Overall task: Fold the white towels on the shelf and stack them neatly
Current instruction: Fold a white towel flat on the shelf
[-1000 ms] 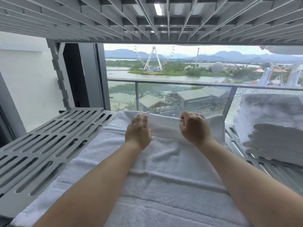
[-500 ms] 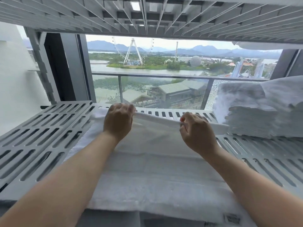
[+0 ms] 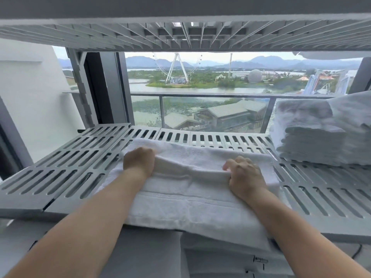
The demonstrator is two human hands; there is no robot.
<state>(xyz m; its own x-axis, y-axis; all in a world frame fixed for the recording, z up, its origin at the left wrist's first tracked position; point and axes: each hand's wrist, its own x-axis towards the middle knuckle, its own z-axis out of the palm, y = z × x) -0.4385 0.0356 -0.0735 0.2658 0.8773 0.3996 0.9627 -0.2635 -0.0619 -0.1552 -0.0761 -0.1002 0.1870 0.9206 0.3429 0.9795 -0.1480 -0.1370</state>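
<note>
**Towel half-folded on the slatted shelf**

The grey slatted shelf [image 3: 60, 173] carries two loads. In the middle lies a white towel [image 3: 192, 199], its far part doubled over toward the person, its near edge hanging just past the shelf's front lip. At the right end sits a stack of folded towels [image 3: 321, 133] (white, edges lined up toward the camera), well apart from the towel being worked. Another slatted shelf [image 3: 184, 35] runs overhead, and a window behind shows a Ferris wheel [image 3: 176, 67] across the water.

Both forearms reach forward over the towel. The left hand [image 3: 138, 160] is curled knuckles-up, fingers closed around the folded-over edge near its left end. The right hand [image 3: 244, 174] does the same near the right end, fingers bent and pinching the same edge, which sags slightly between the two hands. Both wrists rest on the towel's lower layer.
</note>
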